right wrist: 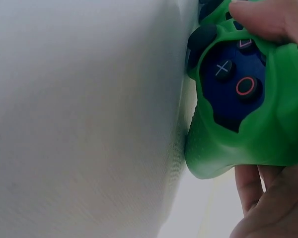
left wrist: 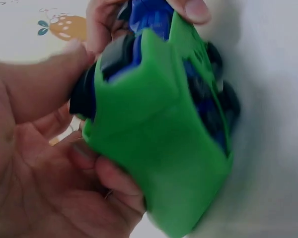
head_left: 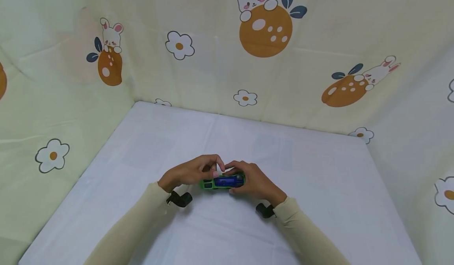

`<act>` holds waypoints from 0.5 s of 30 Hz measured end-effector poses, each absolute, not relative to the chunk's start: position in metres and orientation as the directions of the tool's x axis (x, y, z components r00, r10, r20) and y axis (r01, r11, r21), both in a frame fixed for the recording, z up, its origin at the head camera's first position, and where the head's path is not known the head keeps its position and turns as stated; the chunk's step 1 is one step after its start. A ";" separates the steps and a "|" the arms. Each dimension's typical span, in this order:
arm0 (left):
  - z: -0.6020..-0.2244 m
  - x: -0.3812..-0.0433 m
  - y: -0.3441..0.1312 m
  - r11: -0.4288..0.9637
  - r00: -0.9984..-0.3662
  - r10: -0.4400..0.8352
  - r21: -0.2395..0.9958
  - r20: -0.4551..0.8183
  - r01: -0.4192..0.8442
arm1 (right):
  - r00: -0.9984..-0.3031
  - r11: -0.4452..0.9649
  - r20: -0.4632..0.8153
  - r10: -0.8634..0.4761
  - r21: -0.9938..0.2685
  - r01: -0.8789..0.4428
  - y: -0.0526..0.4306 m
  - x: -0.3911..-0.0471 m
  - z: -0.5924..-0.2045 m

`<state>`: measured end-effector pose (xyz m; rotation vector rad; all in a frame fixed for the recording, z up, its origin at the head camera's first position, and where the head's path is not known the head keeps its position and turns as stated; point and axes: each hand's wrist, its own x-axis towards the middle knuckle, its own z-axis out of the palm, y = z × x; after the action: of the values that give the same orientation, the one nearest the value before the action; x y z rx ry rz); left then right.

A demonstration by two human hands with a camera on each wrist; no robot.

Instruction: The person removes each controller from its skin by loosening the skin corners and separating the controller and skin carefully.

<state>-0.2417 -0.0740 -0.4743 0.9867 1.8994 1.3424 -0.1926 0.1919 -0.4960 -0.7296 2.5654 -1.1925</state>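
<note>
A blue game controller (head_left: 227,181) in a green rubbery cover (left wrist: 154,134) stands tipped on its edge on the white surface. In the right wrist view, its face buttons (right wrist: 247,87) with cross and circle marks show through an opening in the cover. The left hand (head_left: 195,171) curls round one end of the controller, its thumb near the black shoulder buttons (left wrist: 114,58) and its fingers against the green cover. At the other end, the right hand (head_left: 255,181) grips the controller, thumb on the front face and fingers behind. Parts of both hands' fingers are hidden behind it.
A white cloth-covered table (head_left: 227,233) lies under the hands. Printed curtains (head_left: 209,75) with rabbits, oranges and flowers rise at the back and sides. Each wrist carries a small black camera, one of them (head_left: 179,199) by the left sleeve.
</note>
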 end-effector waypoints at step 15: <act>-0.480 -0.230 -0.081 0.103 -0.638 0.767 0.969 0.067 0.226 | -0.872 0.547 0.020 -0.490 -0.772 -0.325 0.189 -0.191 -0.496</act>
<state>-0.2296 -0.0815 -0.4803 0.9664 1.9280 1.5604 -0.1905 0.1893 -0.4960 -0.6895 2.5844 -1.2274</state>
